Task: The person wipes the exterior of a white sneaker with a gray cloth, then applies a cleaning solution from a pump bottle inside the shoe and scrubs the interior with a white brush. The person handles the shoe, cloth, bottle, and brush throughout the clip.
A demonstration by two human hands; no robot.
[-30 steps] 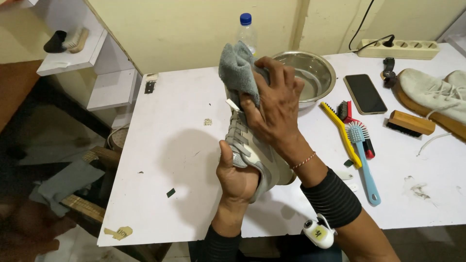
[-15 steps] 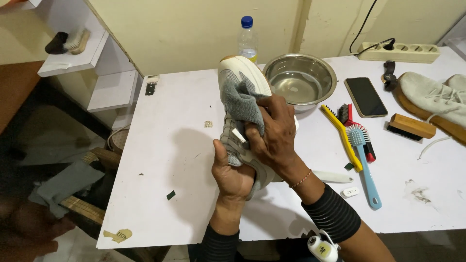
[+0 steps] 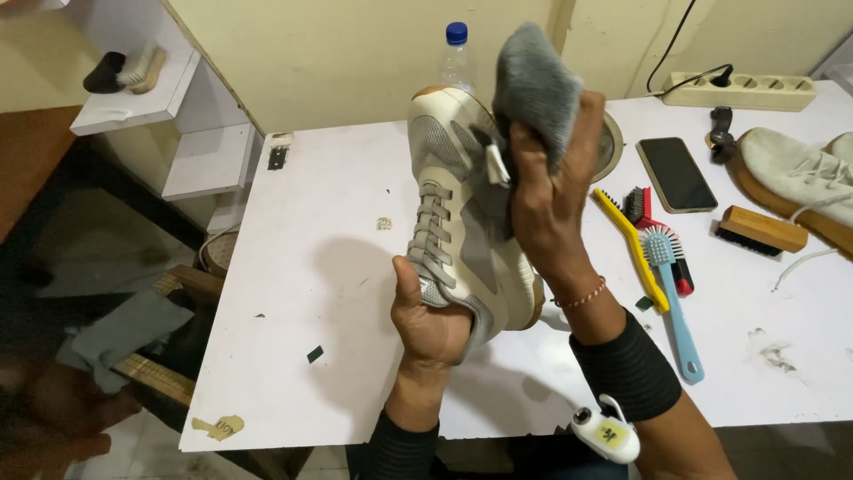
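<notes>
While left hand (image 3: 433, 327) grips sneaker (image 3: 462, 209) (heel end), right hand (image 3: 548, 191) apparently presses grey cloth (image 3: 536, 84).

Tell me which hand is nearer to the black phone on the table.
The right hand. It is raised with the grey cloth beside the sneaker, just left of the phone. The left hand grips the sneaker's heel, lower and farther left.
</notes>
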